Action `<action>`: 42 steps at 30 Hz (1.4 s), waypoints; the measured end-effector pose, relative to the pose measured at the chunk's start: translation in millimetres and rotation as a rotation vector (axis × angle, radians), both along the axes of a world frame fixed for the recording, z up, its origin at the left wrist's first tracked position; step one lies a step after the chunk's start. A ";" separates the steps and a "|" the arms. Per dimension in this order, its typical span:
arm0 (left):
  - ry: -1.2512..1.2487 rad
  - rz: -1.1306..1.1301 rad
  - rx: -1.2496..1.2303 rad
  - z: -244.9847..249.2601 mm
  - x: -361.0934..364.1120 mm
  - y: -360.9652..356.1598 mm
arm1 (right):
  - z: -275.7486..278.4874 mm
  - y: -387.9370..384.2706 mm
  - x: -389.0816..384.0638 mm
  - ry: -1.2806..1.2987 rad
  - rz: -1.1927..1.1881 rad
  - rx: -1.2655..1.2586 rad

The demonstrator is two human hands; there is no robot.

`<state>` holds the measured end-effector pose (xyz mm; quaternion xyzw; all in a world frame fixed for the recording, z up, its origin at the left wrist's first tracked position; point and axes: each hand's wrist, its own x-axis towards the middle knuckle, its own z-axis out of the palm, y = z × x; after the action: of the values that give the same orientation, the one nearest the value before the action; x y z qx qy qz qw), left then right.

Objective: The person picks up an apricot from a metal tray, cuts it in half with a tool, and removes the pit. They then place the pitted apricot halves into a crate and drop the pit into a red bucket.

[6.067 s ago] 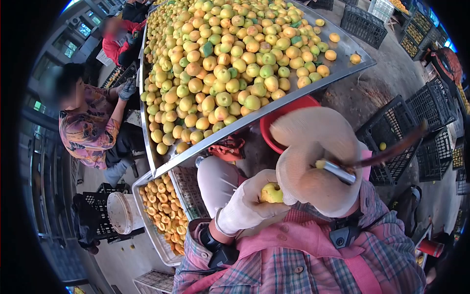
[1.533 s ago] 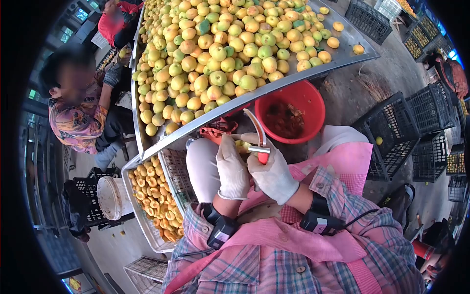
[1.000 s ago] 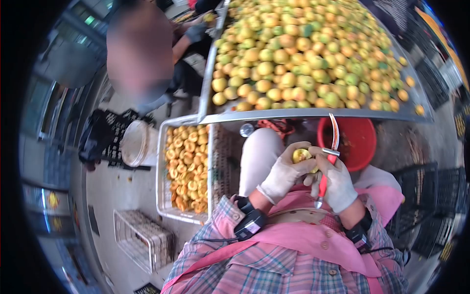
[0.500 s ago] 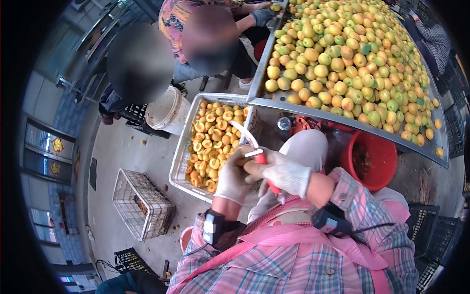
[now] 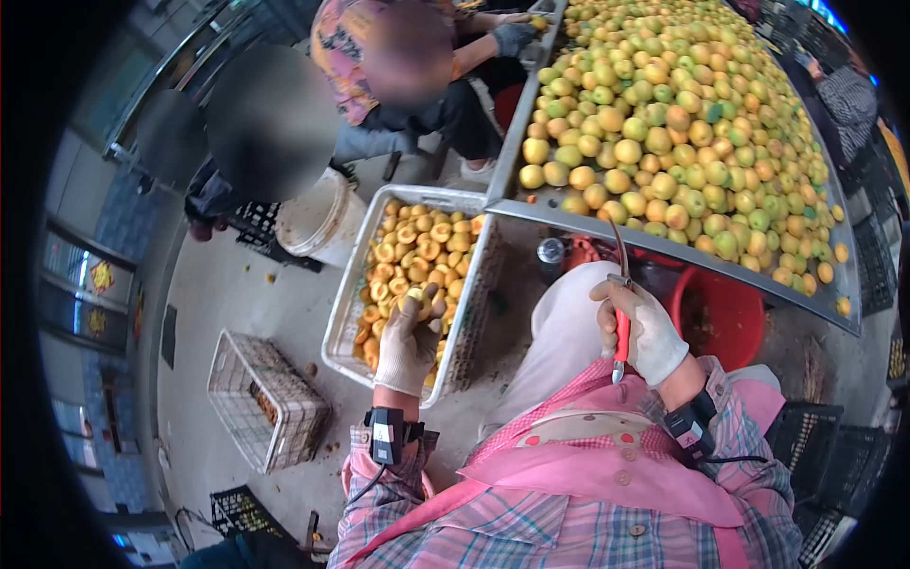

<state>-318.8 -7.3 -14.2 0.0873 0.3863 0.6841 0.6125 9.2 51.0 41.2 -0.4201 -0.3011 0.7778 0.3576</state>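
Observation:
My left hand [image 5: 408,346], in a white glove, is over the near part of a white crate [image 5: 336,327] of halved apricots [image 5: 427,248]. Its fingers are closed around a piece of apricot [image 5: 418,301]. In a matching glove, my right hand [image 5: 645,332] grips a curved knife [image 5: 622,327] by its red handle, the blade pointing up toward the metal table's edge. Whole yellow-green apricots [image 5: 664,142] are heaped on the metal table [image 5: 588,220].
A red bucket [image 5: 730,318] stands under the table at the right. A white bucket [image 5: 322,223] is beyond the crate, and a wire-like white basket [image 5: 270,403] sits on the floor at the left. Co-workers [image 5: 346,66] sit at the upper left; another person [image 5: 844,100] is at the upper right.
My hands, together at the knife before, have parted. The left moved left over the crate and now shows an apricot piece; the right moved right with the knife, whose blade has turned more upright.

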 end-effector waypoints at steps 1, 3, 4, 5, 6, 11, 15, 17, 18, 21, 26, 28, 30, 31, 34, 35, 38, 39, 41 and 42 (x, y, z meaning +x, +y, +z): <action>-0.012 -0.130 0.105 8.6 19.0 9.5 | 5.5 0.7 7.5 -0.012 -0.033 0.008; -0.091 -0.265 0.179 27.6 67.6 29.5 | 15.4 -0.2 24.7 0.049 -0.117 0.162; -0.099 -0.344 0.184 37.4 91.0 38.6 | 25.1 -0.3 32.3 0.040 -0.169 0.154; -0.105 -0.423 0.193 45.5 112.5 46.7 | 32.2 -1.0 40.7 0.074 -0.201 0.213; -0.076 -0.505 0.212 49.3 132.9 52.9 | 41.4 -2.8 47.9 0.050 -0.268 0.259; -0.007 -0.869 0.223 74.4 217.2 73.6 | 84.2 -21.4 90.2 -0.034 -0.570 0.340; 0.281 -1.048 0.337 91.0 263.2 74.0 | 121.5 -36.2 104.7 -0.383 -0.602 0.298; 0.424 -1.097 0.409 95.9 276.1 70.9 | 104.2 -41.8 112.1 -0.283 -0.595 0.267; 0.573 -1.055 0.477 97.5 282.2 68.4 | 93.6 -43.8 114.2 -0.305 -0.596 0.301; 0.745 -0.983 0.538 103.2 298.1 62.7 | 57.3 -48.9 116.8 -0.339 -0.534 0.487; 0.782 -0.911 0.541 91.2 308.4 57.5 | 46.3 -49.8 125.1 -0.610 -0.467 0.797; 0.807 -0.933 0.521 90.5 311.0 56.5 | 44.0 -53.6 128.3 -0.617 -0.466 0.803; 0.837 -0.881 0.632 85.7 314.9 55.7 | 39.4 -57.6 130.0 -0.623 -0.465 0.803; 0.840 -0.885 0.627 88.1 315.0 53.7 | 36.8 -59.6 130.4 -0.588 -0.492 0.780; 0.753 -1.000 0.446 95.2 315.7 48.2 | 37.7 -68.7 127.1 -0.438 -0.564 0.605; 0.716 -0.981 0.446 93.1 317.0 46.4 | 39.0 -71.3 125.2 -0.326 -0.600 0.459; 0.595 -0.961 0.394 97.2 323.7 41.2 | 51.2 -72.9 128.0 -0.224 -0.617 0.421; 0.513 -0.951 0.343 100.5 324.4 40.9 | 55.7 -72.6 129.0 -0.172 -0.596 0.324; 0.496 -1.040 0.286 106.2 319.7 50.0 | 47.9 -68.2 128.0 -0.061 -0.691 0.253; 0.476 -1.133 0.228 107.9 317.5 53.3 | 42.0 -64.9 127.9 0.050 -0.786 0.178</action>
<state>-1.3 45.9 93.7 0.4935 0.3304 0.2519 0.7641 137.0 -13.9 83.2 -0.4516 -0.1750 0.5625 0.6701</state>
